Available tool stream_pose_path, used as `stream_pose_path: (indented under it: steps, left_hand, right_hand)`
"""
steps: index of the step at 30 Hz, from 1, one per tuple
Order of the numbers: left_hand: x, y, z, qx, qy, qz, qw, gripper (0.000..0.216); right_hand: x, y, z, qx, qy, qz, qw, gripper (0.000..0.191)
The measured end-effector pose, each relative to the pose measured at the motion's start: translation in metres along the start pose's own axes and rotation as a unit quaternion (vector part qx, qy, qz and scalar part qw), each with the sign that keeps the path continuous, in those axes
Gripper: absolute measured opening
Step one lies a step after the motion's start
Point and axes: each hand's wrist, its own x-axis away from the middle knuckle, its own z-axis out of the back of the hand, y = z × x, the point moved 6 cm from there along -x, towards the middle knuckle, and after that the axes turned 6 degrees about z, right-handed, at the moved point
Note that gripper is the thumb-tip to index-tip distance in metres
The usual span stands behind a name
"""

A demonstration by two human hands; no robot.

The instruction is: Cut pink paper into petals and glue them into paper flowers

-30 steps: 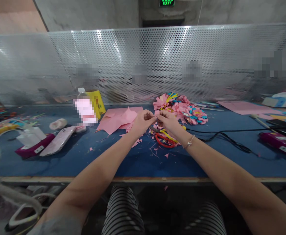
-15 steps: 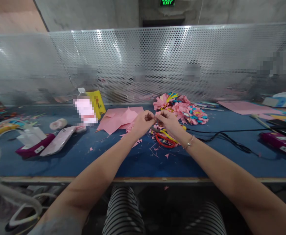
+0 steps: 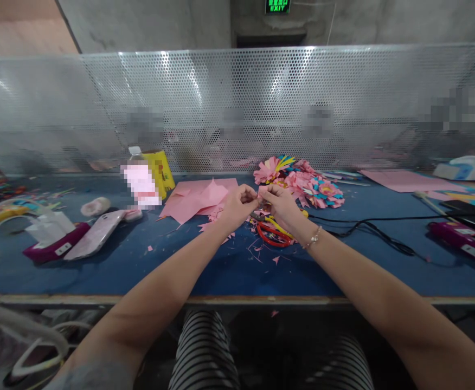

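My left hand (image 3: pixel 241 205) and my right hand (image 3: pixel 280 205) meet above the middle of the table, thumbs and fingertips pinched together. Between them is a small piece of pink paper (image 3: pixel 262 192), mostly covered by the fingers. Beneath and beside my right hand lie red-handled scissors (image 3: pixel 274 238) and a yellow-handled tool (image 3: pixel 276 223), partly hidden by that hand. Pink paper scraps (image 3: pixel 214 215) are strewn under my left hand. Just behind my right hand sits a heap of pink, blue and yellow paper flowers (image 3: pixel 302 184).
Pink paper sheets (image 3: pixel 184 197) lie left of centre. Further left are a bottle (image 3: pixel 135 154), a yellow packet (image 3: pixel 160 173), a phone (image 3: pixel 95 235) and a purple power strip (image 3: pixel 56 246). Black cables (image 3: pixel 367 221) run right toward another power strip (image 3: pixel 465 241). A perforated metal screen (image 3: pixel 241 86) borders the back.
My hands stay pinched together in nearly the same place, with small finger movements. More of the pink piece now shows at my right fingertips. The whole view has shifted slightly.
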Motion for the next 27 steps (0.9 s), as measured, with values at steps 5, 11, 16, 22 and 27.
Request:
stream_pose_path:
  steps: [5,11,16,22,27]
  left_hand:
    - [0.0,0.001,0.0,0.013,-0.008,-0.002,1.0,0.019]
    - [-0.001,-0.003,0.001,0.019,-0.004,0.003,1.0,0.018]
    - [-0.003,-0.006,0.002,0.016,0.001,0.013,1.0,0.015]
    - [-0.005,-0.012,0.004,0.033,-0.001,0.031,0.999,0.014]
    - [-0.007,-0.017,0.008,0.041,0.013,0.043,0.998,0.015]
  right_hand:
    - [0.001,0.0,-0.001,-0.018,-0.001,-0.001,1.0,0.031]
    - [0.001,-0.001,-0.002,-0.015,-0.009,-0.002,1.0,0.032]
    - [0.002,-0.002,0.0,0.009,0.002,-0.013,1.0,0.031]
    - [0.001,0.0,0.0,0.04,-0.002,-0.004,0.999,0.031]
    - [-0.006,-0.015,0.008,0.296,-0.08,0.079,0.949,0.03]
